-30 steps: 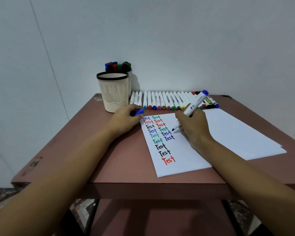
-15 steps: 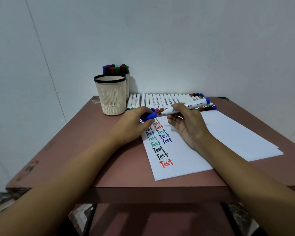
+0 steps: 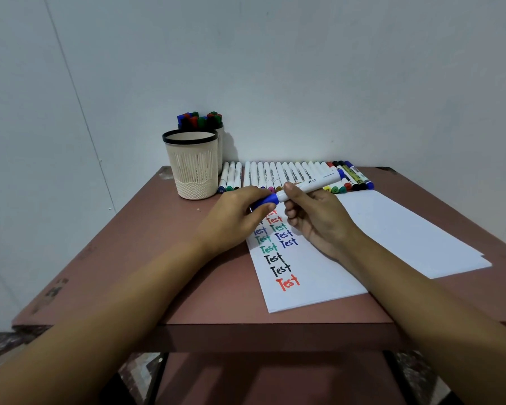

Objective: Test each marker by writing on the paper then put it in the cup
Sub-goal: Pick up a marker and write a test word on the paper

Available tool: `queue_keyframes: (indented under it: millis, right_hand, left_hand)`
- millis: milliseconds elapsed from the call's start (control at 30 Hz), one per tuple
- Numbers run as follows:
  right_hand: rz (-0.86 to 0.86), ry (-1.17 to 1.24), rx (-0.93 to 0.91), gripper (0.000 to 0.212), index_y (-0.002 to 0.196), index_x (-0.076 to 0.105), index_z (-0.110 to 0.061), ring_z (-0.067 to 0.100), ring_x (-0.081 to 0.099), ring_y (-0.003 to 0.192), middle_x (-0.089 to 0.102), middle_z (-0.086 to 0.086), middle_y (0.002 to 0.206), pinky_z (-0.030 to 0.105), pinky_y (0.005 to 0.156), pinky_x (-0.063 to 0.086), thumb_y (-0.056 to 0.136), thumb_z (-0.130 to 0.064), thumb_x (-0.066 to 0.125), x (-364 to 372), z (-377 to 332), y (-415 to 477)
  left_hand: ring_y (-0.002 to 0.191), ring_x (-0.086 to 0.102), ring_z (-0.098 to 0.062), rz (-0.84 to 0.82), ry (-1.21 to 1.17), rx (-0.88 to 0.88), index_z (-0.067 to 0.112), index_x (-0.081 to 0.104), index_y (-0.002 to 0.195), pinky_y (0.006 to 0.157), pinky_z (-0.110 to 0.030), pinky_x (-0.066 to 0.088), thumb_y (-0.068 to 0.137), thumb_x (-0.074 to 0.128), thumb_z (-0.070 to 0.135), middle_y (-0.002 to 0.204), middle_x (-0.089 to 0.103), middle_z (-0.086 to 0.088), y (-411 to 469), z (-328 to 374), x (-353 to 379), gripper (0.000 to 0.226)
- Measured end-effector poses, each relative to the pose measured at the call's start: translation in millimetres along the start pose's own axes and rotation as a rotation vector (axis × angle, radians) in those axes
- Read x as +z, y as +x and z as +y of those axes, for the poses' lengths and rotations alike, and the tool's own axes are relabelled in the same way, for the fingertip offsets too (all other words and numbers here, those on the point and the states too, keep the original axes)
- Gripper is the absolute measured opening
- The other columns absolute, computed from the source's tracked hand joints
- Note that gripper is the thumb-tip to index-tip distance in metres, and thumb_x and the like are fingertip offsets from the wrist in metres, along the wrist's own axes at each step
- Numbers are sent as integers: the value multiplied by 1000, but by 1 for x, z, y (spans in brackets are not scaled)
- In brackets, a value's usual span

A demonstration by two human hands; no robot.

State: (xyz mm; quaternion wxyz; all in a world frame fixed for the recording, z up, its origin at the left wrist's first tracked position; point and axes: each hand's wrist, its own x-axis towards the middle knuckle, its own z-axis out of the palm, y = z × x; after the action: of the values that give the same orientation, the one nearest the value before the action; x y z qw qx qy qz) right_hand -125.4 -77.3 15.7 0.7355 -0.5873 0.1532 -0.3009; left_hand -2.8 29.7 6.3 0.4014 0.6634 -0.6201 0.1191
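A person is sitting at a small reddish-brown table (image 3: 129,258) set against a pale wall, with both forearms reaching forward over it. The hands are meeting just above a sheet of paper (image 3: 310,282). The right hand (image 3: 319,220) is gripping the white barrel of a marker (image 3: 310,185), which is lying nearly level and pointing left. The left hand (image 3: 240,217) is pinching the blue cap (image 3: 265,201) at the marker's left end, where cap and barrel are touching.

The paper under the hands is carrying the word "Test" written many times in two columns, in red, green, blue and black. A second, blank sheet (image 3: 406,229) is lying to the right, partly tucked under the first.

At the far left of the table a cream cup (image 3: 195,168) with a black rim is standing upright; what I can see of its inside is showing no markers. Directly behind it, a second holder (image 3: 220,144) is standing packed with capped markers, their red, blue and green ends poking up. A row of markers (image 3: 289,173) is lying side by side along the far edge, to the right of the cup.
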Motion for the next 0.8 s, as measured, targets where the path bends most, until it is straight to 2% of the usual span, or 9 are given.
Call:
queue_keyframes:
  millis: [100,233,333,400,467,567,667,733,800]
  right_hand:
    - [-41,54,32,16,81,60,-5,8,49,51,52,2,57,16,48,44,92,-16,57,0,1,1]
    - [-69,93,50,14,82,59,-7,7,50,50,53,1,56,16,48,44,93,-15,56,0,3,2]
    - [-54,92,42,15,82,59,-7,8,50,50,52,1,55,17,48,44,93,-15,56,1,2,3]
    - [-24,73,30,16,81,60,-7,9,49,50,52,1,54,17,47,43,93,-16,56,2,1,2]
    - [8,63,17,17,79,61,-6,10,50,50,53,2,55,17,47,43,92,-17,58,3,0,2]
    - [53,61,12,21,80,64,-7,9,51,50,55,0,56,18,50,44,91,-25,59,6,-3,0]
    - [136,81,22,28,85,63,-11,11,53,51,59,0,55,21,51,44,94,-37,53,3,-6,2]
    - [257,-79,-48,30,82,59,-15,14,53,55,58,1,59,25,55,44,97,-39,48,-2,-5,5]
    - [340,-568,-243,24,79,57,-19,12,50,60,56,-1,65,23,60,41,98,-30,47,-9,1,5]
  left_hand:
    - [58,45,-2,-6,-41,-39,6,66,95,55,-12,31,88,49,33,65,51,7,0,3,2,33]
    - [56,42,-9,-35,-115,-104,7,64,90,56,-26,34,87,47,36,65,55,-3,1,4,3,34]
    - [55,40,-7,-39,-159,-148,6,66,95,56,-25,34,88,50,35,63,52,4,2,3,4,34]
    - [57,44,-5,-46,-220,-201,8,66,100,60,-24,38,92,56,27,65,55,8,3,2,4,23]
    - [60,48,-7,-18,-352,-275,11,66,100,63,-25,42,91,59,18,69,58,5,6,3,3,14]
    - [58,50,-7,71,-553,-367,7,63,99,61,-20,44,89,60,11,68,57,-1,10,8,-1,11]
    - [56,50,-7,122,-585,-376,8,64,91,61,-21,44,88,60,10,65,55,-2,12,11,-8,5]
    - [56,52,-5,182,-583,-387,15,64,86,63,-22,46,87,62,12,65,57,-1,13,11,-17,4]
    - [56,52,-5,248,-553,-390,18,65,84,63,-23,47,87,63,16,65,57,1,18,6,-28,4]
